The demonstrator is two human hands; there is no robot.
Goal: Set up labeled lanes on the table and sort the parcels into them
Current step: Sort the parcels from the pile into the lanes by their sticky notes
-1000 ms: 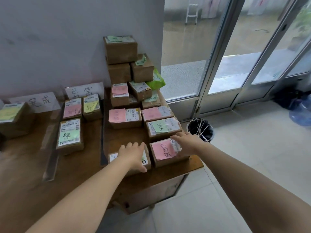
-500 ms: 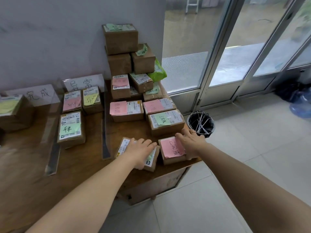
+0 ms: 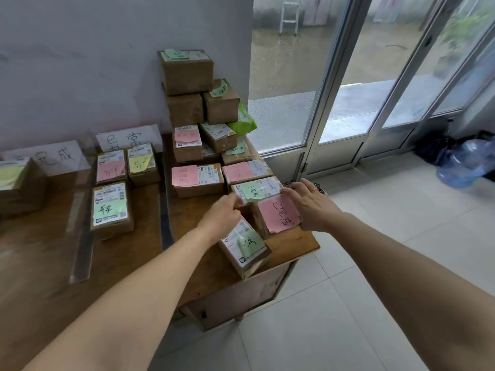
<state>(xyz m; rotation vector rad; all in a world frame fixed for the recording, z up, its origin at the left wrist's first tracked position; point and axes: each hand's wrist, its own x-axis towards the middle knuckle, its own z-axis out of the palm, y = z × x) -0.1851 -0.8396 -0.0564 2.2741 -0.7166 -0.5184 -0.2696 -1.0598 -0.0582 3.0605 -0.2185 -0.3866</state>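
Sorting step: left hand [image 3: 222, 215] grips green-noted parcel [image 3: 258, 190]; right hand [image 3: 308, 203] presses it, fingers straight; next probably calls for a two-handed lift.

Leftmost parcel [image 3: 18, 186] cut by left edge. Fingertips of left hand [image 3: 222, 218] motion-blurred; grip on green-noted parcel [image 3: 257, 191] indeterminate. Water jug [image 3: 466, 164] clipped at right edge.

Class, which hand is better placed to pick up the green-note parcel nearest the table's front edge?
Probably left. The left hand is right beside that green-note parcel, while the right hand rests against the pink-note parcel, farther to the right.
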